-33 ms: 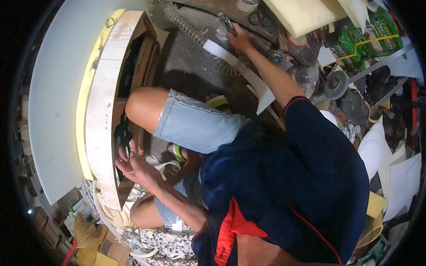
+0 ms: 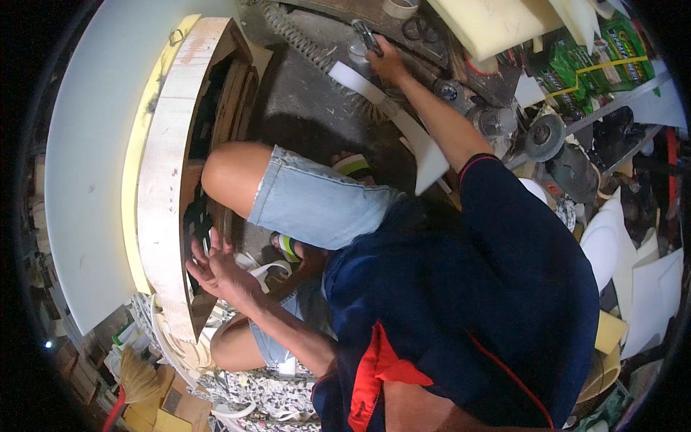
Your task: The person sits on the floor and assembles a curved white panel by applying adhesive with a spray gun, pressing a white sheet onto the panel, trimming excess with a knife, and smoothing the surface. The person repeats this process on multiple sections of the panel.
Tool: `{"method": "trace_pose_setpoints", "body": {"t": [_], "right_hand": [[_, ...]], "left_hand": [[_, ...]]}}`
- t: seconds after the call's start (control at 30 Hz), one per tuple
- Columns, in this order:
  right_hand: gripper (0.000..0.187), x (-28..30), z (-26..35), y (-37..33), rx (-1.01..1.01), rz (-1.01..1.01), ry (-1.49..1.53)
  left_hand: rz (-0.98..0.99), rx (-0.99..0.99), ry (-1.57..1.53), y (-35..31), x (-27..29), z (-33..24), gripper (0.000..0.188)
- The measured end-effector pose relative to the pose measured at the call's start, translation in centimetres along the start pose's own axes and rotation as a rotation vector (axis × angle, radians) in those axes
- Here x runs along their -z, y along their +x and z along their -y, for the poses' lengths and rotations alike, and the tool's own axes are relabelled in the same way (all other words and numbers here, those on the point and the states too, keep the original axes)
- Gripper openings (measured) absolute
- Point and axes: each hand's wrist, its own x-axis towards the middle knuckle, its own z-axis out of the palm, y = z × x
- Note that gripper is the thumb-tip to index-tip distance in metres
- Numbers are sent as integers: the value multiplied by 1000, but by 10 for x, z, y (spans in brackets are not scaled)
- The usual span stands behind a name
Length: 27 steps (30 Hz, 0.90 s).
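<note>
My left hand [image 2: 227,279] is held palm up beside the inner edge of a curved wooden frame [image 2: 164,165], its fingers bent and apart with nothing seen in them. Pale yellow foam [image 2: 137,158] and a large white sheet [image 2: 83,180] run along the frame's outer side. At the far end of my reach, my right hand [image 2: 389,63] is closed round a silver-grey metal hand tool [image 2: 368,37], whose exact kind I cannot make out. A clear cup-like container [image 2: 358,53] is right beside that tool, and whether they are joined is unclear.
A coiled hose [image 2: 295,32] lies on the floor near a roll of tape [image 2: 400,7] and black-handled scissors [image 2: 419,30]. An angle grinder [image 2: 547,138], clear jars [image 2: 497,122], green packages [image 2: 597,65] and foam offcuts crowd the right. A straw brush [image 2: 139,376] stands at lower left.
</note>
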Motion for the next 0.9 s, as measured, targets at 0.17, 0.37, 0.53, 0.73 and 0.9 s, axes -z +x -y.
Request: {"method": "trace_pose_setpoints", "body": {"t": [0.17, 0.37, 0.53, 0.73, 0.9], "right_hand": [[64, 4, -32, -4, -152, 68, 57], [79, 35, -42, -32, -202, 140, 5], [60, 53, 28, -82, -382, 450, -77], [45, 56, 224, -51, 340, 656, -76], [56, 40, 427, 16, 1102, 365, 87]], "left_hand": [[-17, -31, 27, -3, 0, 4, 63], [-75, -24, 44, -11, -6, 2, 67], [-21, 87, 162, -22, -4, -20, 55], [-64, -483, 712, -7, -9, -116, 35], [-103, -1439, 1077, 125, -35, -234, 63]]}}
